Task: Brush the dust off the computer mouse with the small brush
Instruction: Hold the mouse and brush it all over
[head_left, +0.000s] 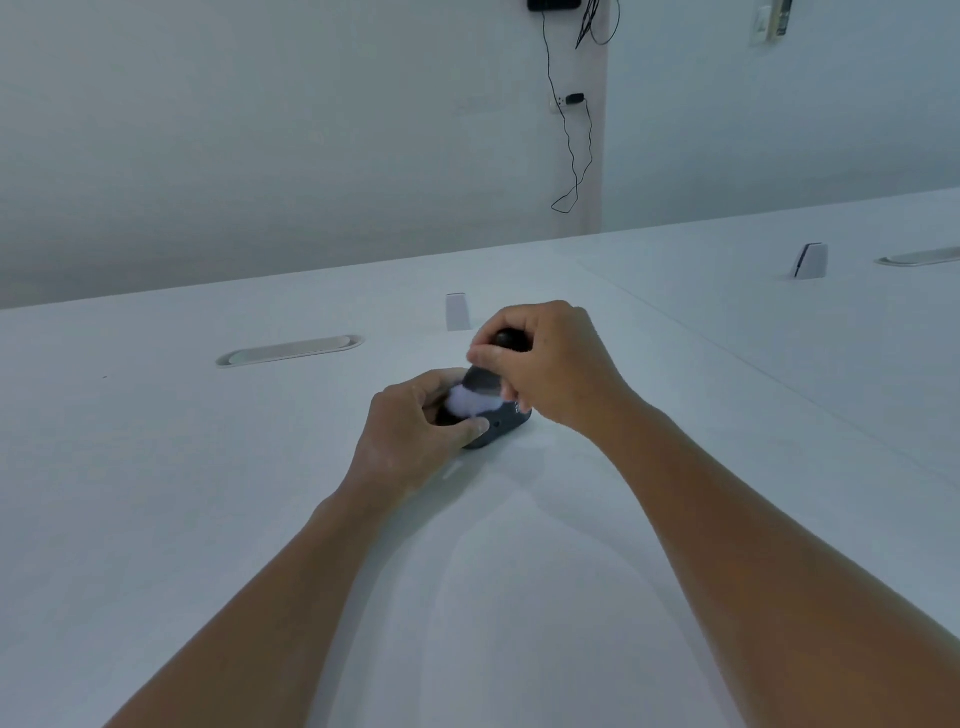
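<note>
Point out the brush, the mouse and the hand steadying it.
small brush (475, 399), head view, on its white bristles.
computer mouse (501, 427), head view, on its dark near end.
left hand (415, 426), head view, on its back.

Your left hand (415, 421) clamps the dark computer mouse (496, 428) against the white table (208, 519), thumb on its near side and fingers over the far side. Your right hand (550, 364) grips the small brush (485, 387) by its dark handle, bristles down. The white bristles are touching the top of the mouse, just beside your left fingers. All this sits around the middle of the table, nearer its far edge, with an oval cable slot (291, 351) to the left.
</note>
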